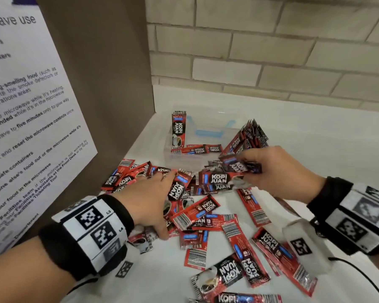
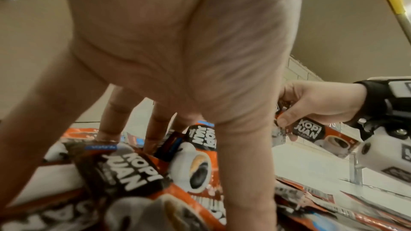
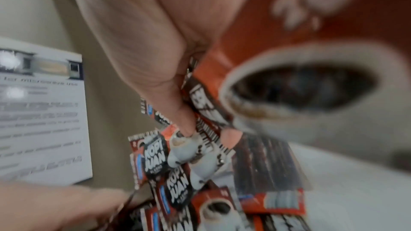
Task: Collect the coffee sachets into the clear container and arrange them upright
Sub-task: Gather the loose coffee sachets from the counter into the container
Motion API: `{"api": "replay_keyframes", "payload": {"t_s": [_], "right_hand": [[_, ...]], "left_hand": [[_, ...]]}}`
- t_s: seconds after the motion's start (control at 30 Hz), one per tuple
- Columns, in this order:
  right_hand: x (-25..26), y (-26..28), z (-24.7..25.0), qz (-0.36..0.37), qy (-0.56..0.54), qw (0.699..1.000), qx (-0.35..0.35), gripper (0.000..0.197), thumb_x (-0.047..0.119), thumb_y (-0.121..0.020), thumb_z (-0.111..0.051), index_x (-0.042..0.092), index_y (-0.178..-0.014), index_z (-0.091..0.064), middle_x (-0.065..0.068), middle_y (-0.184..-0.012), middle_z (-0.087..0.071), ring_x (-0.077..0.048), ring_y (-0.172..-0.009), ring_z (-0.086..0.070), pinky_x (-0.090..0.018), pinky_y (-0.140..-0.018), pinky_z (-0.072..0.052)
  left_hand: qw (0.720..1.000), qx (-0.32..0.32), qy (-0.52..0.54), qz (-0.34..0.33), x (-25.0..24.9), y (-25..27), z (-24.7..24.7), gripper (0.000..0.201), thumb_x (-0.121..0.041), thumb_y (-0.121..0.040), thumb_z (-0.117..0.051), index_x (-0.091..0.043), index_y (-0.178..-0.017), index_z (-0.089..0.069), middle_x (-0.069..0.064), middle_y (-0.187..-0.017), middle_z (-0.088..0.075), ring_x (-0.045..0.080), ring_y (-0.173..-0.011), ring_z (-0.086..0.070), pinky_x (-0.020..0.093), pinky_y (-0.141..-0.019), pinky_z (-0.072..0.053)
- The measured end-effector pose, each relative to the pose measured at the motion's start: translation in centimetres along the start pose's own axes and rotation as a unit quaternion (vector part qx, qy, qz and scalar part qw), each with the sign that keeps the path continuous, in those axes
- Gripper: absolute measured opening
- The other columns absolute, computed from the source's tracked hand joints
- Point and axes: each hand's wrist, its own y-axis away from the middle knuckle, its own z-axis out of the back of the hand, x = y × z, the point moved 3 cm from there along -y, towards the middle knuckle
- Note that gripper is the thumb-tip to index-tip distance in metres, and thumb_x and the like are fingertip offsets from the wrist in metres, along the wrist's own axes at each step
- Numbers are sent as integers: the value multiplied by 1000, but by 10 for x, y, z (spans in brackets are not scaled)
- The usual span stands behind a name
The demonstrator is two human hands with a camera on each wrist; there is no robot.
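Several red-and-black Kopi Juan coffee sachets [image 1: 208, 217] lie scattered on the white counter. The clear container [image 1: 173, 154] stands behind them with one sachet upright [image 1: 178, 127] at its left end, two lying flat inside, and a leaning row [image 1: 249, 134] at its right. My left hand [image 1: 149, 193] lies flat with straight fingers [image 2: 113, 119] pressing on the pile [image 2: 124, 169]. My right hand [image 1: 269, 169] grips a bundle of sachets [image 1: 223, 178] just in front of the container; the right wrist view shows thumb and fingers pinching them [image 3: 213, 111].
A brown panel [image 1: 92, 84] with a printed microwave notice [image 1: 24, 119] stands at the left. A brick-tiled wall [image 1: 271, 51] runs behind the white counter [image 1: 315, 149]. A black cable [image 1: 359, 272] trails at the right front.
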Motion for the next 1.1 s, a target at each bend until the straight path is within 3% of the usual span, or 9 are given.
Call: {"api": "replay_keyframes", "payload": {"t_s": [0.07, 0.17, 0.3, 0.37, 0.47, 0.6, 0.73, 0.97, 1.1], "right_hand": [[3, -3, 10, -15, -37, 999, 8, 28, 1, -80, -69, 17, -103, -71, 36, -56, -56, 15, -55, -55, -5, -52, -38], [10, -11, 27, -22, -72, 997, 12, 24, 0, -81, -69, 18, -97, -69, 31, -54, -59, 9, -48, -56, -7, -47, -38], [19, -30, 53, -34, -73, 996, -38, 23, 1, -78, -71, 23, -86, -69, 10, -60, -68, -3, -50, -59, -17, -51, -48], [23, -42, 61, -40, -70, 995, -56, 22, 3, -78, -70, 22, -88, -69, 8, -68, -70, -10, -58, -64, -17, -52, -51], [28, -62, 68, -48, -66, 994, -75, 22, 3, -78, -71, 15, -96, -71, -5, -82, -73, -22, -68, -67, -33, -65, -58], [34, -88, 66, -48, -25, 996, -77, 23, 1, -77, -69, 10, -98, -71, -9, -85, -69, -26, -72, -65, -36, -66, -57], [36, -106, 49, -52, 85, 995, -14, 19, 1, -82, -61, 19, -86, -62, 5, -70, -53, -15, -60, -54, -21, -47, -37], [35, -121, 2, -10, 292, 941, 172, 24, 12, -86, -63, 6, -109, -66, -11, -103, -67, -25, -91, -63, -25, -65, -45], [33, -123, -13, -14, 369, 897, 243, 22, 8, -89, -57, 2, -108, -67, -9, -93, -66, -18, -69, -50, -21, -51, -33]], "left_hand": [[1000, -2, -18, -1, 1, 0, 0, 98, -54, -52, -87, -20, -129, -38, -5, -117, -41, 22, -113, -43, 39, -96, -46], [1000, -10, -18, -2, 4, -1, 1, 81, -56, -54, -86, -22, -114, -42, -6, -111, -41, 19, -106, -45, 35, -93, -45], [999, -26, 20, 22, 9, -5, 5, 89, -50, -55, -88, -18, -125, -44, -3, -121, -51, 17, -104, -51, 32, -89, -48], [998, -21, 55, 38, 13, -8, 7, 81, -45, -55, -90, -18, -119, -48, -4, -110, -57, 16, -97, -57, 32, -82, -51], [986, -16, 158, 53, 19, -11, 9, 60, -25, -59, -92, -17, -107, -57, -5, -92, -68, 15, -75, -70, 29, -66, -58], [972, -26, 227, 59, 22, -14, 11, 50, -8, -63, -89, -10, -106, -62, 5, -90, -71, 24, -68, -73, 42, -67, -61], [960, -22, 270, 66, 27, -16, 11, 45, -2, -63, -87, -6, -100, -62, 10, -89, -72, 28, -69, -73, 46, -67, -60], [931, -26, 358, 72, 32, -19, 14, 37, 11, -62, -83, -6, -91, -67, 10, -84, -72, 30, -78, -72, 41, -65, -61], [923, -32, 379, 59, 33, -16, 18, 31, 10, -62, -83, -8, -83, -68, 6, -75, -74, 26, -72, -73, 32, -55, -58]]}}
